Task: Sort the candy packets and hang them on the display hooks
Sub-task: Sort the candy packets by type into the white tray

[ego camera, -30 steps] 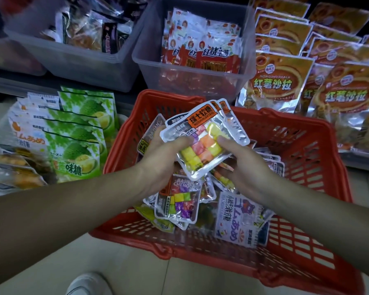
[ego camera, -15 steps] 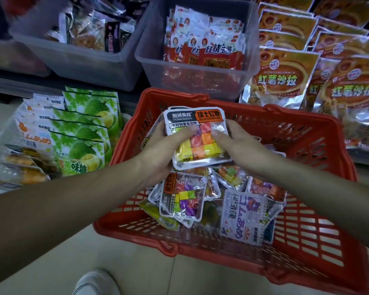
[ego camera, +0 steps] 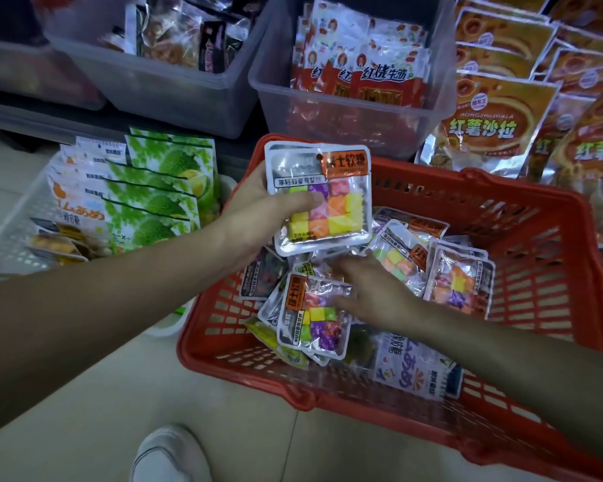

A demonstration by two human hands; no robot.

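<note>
A red plastic basket (ego camera: 523,217) on the floor holds several clear candy packets filled with coloured cubes. My left hand (ego camera: 255,210) grips a stack of these packets (ego camera: 319,200) upright above the basket's near-left corner, thumb across the front. My right hand (ego camera: 373,290) is down in the basket, fingers spread and blurred, touching a loose packet (ego camera: 310,316) with an orange label. More cube packets (ego camera: 458,283) lie to the right. A white packet with blue lettering (ego camera: 408,363) lies at the basket's front. No display hooks are in view.
Left of the basket, a pale tray (ego camera: 21,217) holds green durian candy packets (ego camera: 161,193). Behind are clear bins with red-and-white snack packs (ego camera: 359,71) and mixed snacks (ego camera: 185,40). Orange foil bags (ego camera: 481,123) stand at the right. My white shoe (ego camera: 171,453) is at the bottom.
My right hand has let go of the held stack and dropped into the basket onto a loose packet. My left hand keeps the stack, raised slightly.
</note>
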